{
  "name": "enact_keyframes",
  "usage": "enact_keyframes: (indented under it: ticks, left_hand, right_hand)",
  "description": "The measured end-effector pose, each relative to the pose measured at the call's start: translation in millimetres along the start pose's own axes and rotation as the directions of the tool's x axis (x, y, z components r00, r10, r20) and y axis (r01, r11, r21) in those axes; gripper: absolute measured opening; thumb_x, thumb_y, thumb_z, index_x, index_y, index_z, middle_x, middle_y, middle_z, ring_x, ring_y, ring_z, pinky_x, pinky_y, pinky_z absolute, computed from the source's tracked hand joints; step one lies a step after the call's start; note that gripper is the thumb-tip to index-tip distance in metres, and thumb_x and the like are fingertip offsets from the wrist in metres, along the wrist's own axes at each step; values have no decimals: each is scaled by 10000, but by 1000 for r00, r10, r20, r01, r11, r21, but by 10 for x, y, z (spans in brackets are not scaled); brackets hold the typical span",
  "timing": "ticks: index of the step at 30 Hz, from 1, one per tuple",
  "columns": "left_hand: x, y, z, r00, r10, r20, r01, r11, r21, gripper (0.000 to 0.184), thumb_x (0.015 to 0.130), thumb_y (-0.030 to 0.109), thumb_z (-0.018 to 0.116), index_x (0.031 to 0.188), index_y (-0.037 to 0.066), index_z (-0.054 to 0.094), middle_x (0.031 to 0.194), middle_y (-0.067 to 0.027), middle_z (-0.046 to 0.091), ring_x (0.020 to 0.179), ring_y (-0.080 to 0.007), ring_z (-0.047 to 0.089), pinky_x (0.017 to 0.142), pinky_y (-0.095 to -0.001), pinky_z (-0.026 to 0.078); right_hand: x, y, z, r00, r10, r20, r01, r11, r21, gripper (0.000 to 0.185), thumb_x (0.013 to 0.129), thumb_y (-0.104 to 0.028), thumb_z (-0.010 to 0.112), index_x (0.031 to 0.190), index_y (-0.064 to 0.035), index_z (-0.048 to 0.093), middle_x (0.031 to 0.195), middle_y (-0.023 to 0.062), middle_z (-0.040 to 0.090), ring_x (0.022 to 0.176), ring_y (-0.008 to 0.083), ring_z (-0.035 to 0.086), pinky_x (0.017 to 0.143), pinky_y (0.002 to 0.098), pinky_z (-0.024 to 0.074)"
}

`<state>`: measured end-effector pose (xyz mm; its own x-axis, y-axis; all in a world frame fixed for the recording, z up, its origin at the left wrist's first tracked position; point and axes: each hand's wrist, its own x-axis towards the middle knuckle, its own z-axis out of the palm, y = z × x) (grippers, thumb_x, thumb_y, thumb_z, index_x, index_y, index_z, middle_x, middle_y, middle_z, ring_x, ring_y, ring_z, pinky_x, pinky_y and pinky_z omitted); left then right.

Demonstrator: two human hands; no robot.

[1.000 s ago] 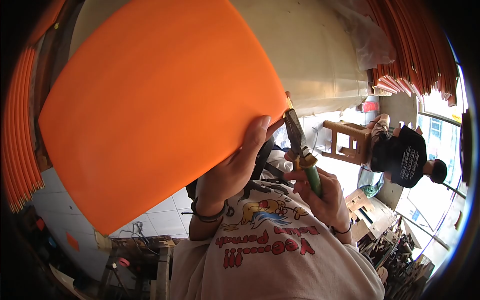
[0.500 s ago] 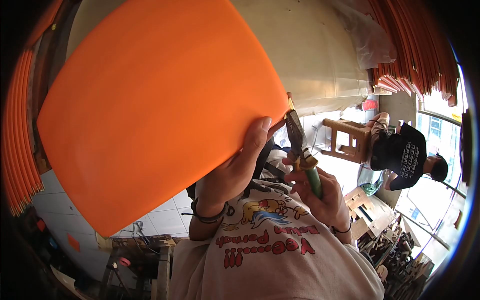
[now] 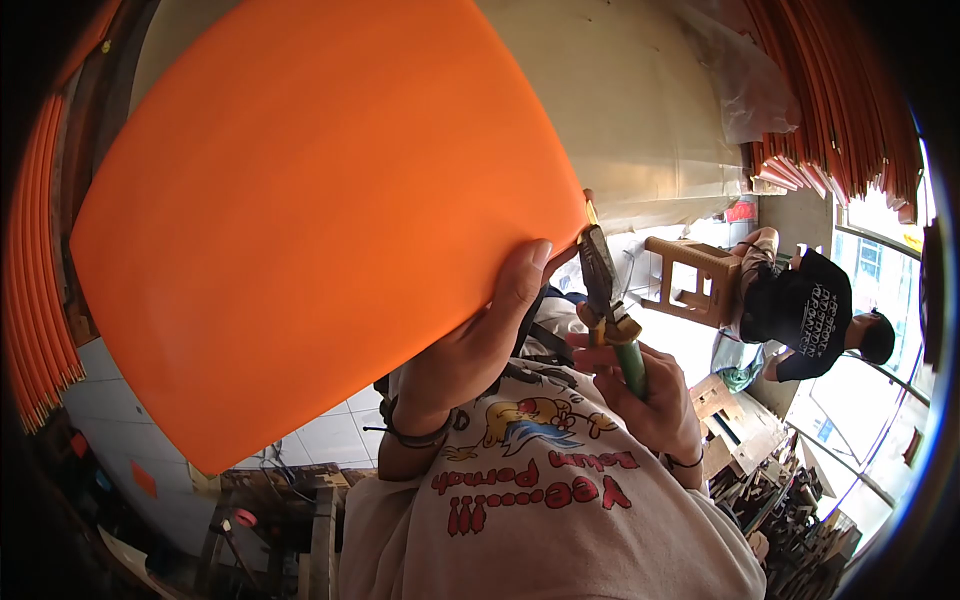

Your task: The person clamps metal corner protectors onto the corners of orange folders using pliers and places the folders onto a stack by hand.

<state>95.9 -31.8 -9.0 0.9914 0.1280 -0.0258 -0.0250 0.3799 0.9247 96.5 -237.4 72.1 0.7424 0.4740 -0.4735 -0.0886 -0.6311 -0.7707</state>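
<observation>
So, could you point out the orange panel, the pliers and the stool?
Orange panel (image 3: 325, 235), head view: middle of its broad face.
Pliers (image 3: 602, 285), head view: the metal part.
Stool (image 3: 724, 285), head view: its side, near the seat.

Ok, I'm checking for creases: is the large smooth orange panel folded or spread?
Spread: the orange panel shows one broad face without a fold line; its underside is hidden.
</observation>
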Motion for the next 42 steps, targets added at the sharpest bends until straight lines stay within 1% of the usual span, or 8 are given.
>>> enact_keyframes:
  ticks: [11,14,20,26,29,33,38,42]
  left_hand:
    - [-3,17,23,1000,-2,-20,1,1000,-24,352,984,14,365,1306,-127,377,1270,-277,508,1180,-368,554,992,-465,505]
    - [-10,27,62,998,-29,-47,26,998,-65,356,984,14,360,1309,-130,372,1275,-281,503,1187,-376,548,994,-465,503]
    - [-15,79,87,992,-104,-69,97,990,-98,372,984,36,358,1316,-132,365,1287,-284,495,1188,-387,545,994,-472,499]
    - [22,71,96,995,-66,-79,55,989,-137,382,977,54,376,1308,-135,375,1275,-282,502,1181,-394,549,998,-481,493]
    - [24,114,131,991,-87,-99,64,974,-215,376,976,62,382,1296,-135,390,1265,-282,509,1178,-391,552,994,-483,496]
    - [-18,54,54,994,-76,-78,70,995,-77,369,975,63,379,1288,-132,403,1257,-288,513,1172,-392,556,987,-488,502]
    - [15,95,121,993,-69,-99,47,977,-210,368,971,48,373,1291,-130,403,1254,-294,512,1173,-398,554,986,-491,501]
    - [-12,85,97,991,-83,-103,71,991,-113,367,969,36,366,1293,-131,401,1254,-295,512,1184,-397,547,991,-491,497]
  right_hand:
    - [36,-59,-59,998,57,6,-57,998,-16,400,821,71,505,1215,25,564,1017,162,671,837,210,673,755,335,529]
    - [21,54,124,971,-5,-240,65,968,243,364,803,57,478,1150,10,576,905,143,669,727,195,634,709,318,516]
    - [81,47,-119,980,92,178,-89,996,-26,443,779,27,493,1215,13,419,844,145,663,688,183,609,682,320,503]
    - [53,-23,70,985,163,-62,-113,868,484,412,784,21,514,1191,8,453,979,157,654,798,213,633,736,349,512]
    - [57,51,-36,1000,29,11,-31,956,291,363,808,14,529,1167,0,480,1023,150,641,836,220,630,758,350,512]
    - [63,58,-99,990,86,115,-113,961,253,360,823,22,512,1180,2,472,963,133,635,812,213,623,748,353,506]
    - [81,28,-176,970,136,200,-167,975,149,528,797,-25,541,1307,39,419,1028,117,618,823,147,574,744,299,483]
    - [50,54,-67,997,82,10,-82,977,198,468,802,-37,539,1260,24,466,914,81,616,773,139,558,712,285,464]
